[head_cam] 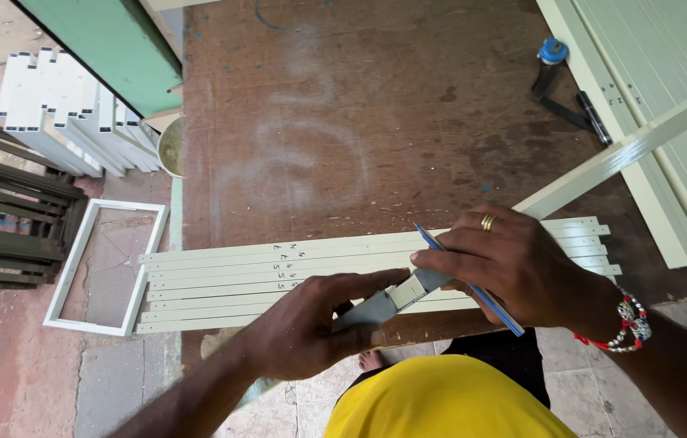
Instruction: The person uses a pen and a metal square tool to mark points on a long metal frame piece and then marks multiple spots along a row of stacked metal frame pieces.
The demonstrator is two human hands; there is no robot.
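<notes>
Left hand (311, 328) gripping grey tool (388, 302) over cream strips (278, 272) at desk (343, 122) near edge, right hand (513, 272) pinching tool tip and blue pencil (473, 284), long cream bar (627, 150) angled just behind, marker (593, 116) and blue-capped tube (550, 61) beyond, white frame (76, 268) on floor.

White frame (104, 268) on floor, marker (593, 117) on table (359, 122)
</notes>
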